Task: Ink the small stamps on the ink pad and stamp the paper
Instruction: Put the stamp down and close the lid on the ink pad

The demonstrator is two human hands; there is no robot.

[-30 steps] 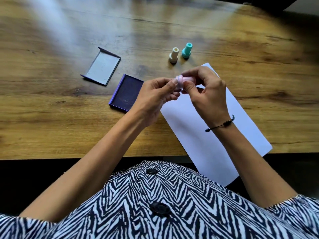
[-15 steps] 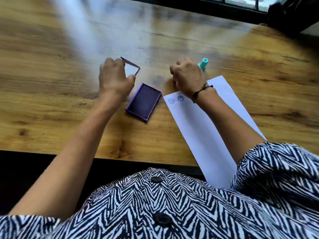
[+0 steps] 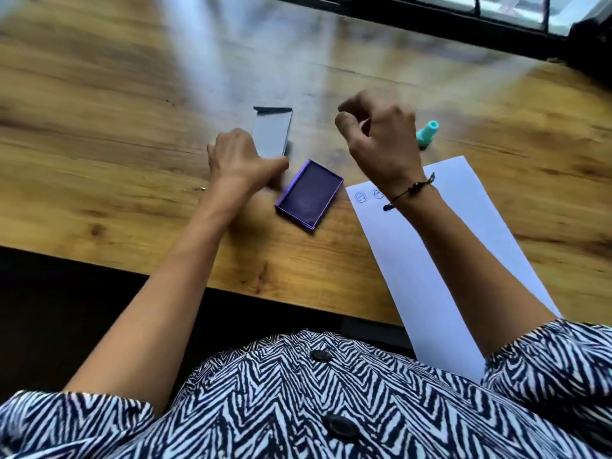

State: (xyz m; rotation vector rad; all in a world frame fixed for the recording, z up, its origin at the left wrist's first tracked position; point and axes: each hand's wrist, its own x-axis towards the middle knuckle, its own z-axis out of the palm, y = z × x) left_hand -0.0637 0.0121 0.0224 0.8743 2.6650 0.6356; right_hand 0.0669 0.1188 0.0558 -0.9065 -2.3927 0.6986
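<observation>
The open purple ink pad (image 3: pixel 309 195) lies on the wooden table between my hands. Its grey lid (image 3: pixel 273 132) sits just beyond it, and my left hand (image 3: pixel 240 159) covers the lid's near left corner, fingers and thumb around that edge. My right hand (image 3: pixel 377 140) hovers above the table, blurred, fingers curled; whether it holds anything is unclear. A teal stamp (image 3: pixel 427 134) stands just right of that hand. The white paper (image 3: pixel 430 246) lies under my right forearm, with two round prints (image 3: pixel 360 197) at its far left corner. Any other stamps are hidden.
The table's near edge (image 3: pixel 265 293) runs just in front of my body, and the paper overhangs it. A dark window frame (image 3: pixel 430 24) borders the table's far side.
Both hands left the pink stamp they held together. My left hand went to the lid and turned it; my right hand rose from the table. Two prints now show on the paper.
</observation>
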